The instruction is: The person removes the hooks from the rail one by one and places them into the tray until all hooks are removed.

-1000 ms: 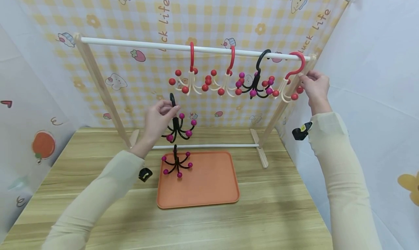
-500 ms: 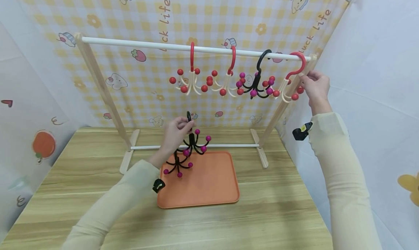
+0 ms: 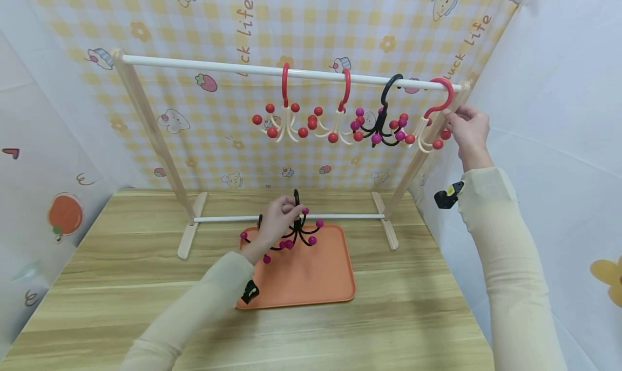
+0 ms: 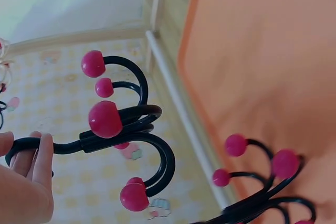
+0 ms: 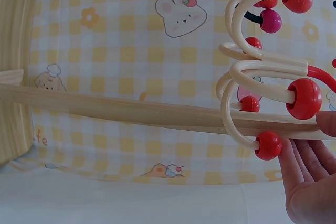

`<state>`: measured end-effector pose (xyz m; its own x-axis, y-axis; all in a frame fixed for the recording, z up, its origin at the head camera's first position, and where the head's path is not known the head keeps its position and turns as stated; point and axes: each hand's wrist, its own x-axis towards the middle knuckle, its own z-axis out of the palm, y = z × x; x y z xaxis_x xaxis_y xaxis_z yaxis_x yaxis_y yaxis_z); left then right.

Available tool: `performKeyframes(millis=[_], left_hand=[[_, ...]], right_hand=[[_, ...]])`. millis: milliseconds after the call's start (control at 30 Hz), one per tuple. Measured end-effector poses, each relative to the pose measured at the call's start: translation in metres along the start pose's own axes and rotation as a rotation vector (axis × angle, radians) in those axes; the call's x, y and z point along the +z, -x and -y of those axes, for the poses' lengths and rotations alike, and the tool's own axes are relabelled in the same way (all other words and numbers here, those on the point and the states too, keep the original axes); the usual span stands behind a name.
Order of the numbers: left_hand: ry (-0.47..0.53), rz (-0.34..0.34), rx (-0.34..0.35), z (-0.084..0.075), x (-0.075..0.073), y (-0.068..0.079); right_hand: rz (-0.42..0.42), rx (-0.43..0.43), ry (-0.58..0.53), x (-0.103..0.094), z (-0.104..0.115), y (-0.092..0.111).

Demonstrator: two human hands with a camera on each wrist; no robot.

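Over the orange tray (image 3: 316, 276), my left hand (image 3: 278, 222) pinches the hook of a black octopus hanger (image 4: 100, 141) with magenta balls, which hangs upright. A second black octopus hanger (image 4: 252, 205) stands on the tray's left part, partly hidden behind my left hand and wrist in the head view. My right hand (image 3: 468, 127) grips the rack's right wooden post (image 5: 157, 115) near its top, thumb on one side and fingers on the other. Beside those fingers hangs a cream octopus hanger (image 5: 278, 66) with a red hook and red balls.
On the rack's white top rail (image 3: 209, 65) hang two more cream hangers with red hooks, one at centre (image 3: 285, 120) and one to its right (image 3: 340, 120). A black hanger (image 3: 381, 120) hangs between these and the rightmost one. A lower white bar (image 3: 223, 218) runs behind the tray.
My left hand has moved right and down with the black octopus hanger, from left of the tray to over its back part. My right hand has stayed at the post.
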<state>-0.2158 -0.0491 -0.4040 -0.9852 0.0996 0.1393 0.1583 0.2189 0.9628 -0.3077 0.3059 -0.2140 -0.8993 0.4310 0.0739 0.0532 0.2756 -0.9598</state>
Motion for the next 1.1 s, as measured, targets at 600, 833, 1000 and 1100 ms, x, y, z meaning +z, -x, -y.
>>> performKeyframes(millis=[600, 833, 1000, 1100], left_hand=[[0.045, 0.014, -0.007, 0.039, 0.025, 0.010], [0.061, 0.036, -0.037, 0.047, 0.033, 0.014], [0.058, 0.019, -0.051, 0.053, 0.034, 0.016], [0.051, 0.009, -0.060, 0.058, 0.034, 0.017]], right_hand=[[0.013, 0.001, -0.012, -0.001, -0.001, 0.001], [0.011, -0.002, -0.005, -0.002, -0.001, 0.001], [0.011, -0.003, -0.007, -0.001, -0.001, 0.001], [0.012, -0.003, -0.009, -0.001, 0.000, 0.001]])
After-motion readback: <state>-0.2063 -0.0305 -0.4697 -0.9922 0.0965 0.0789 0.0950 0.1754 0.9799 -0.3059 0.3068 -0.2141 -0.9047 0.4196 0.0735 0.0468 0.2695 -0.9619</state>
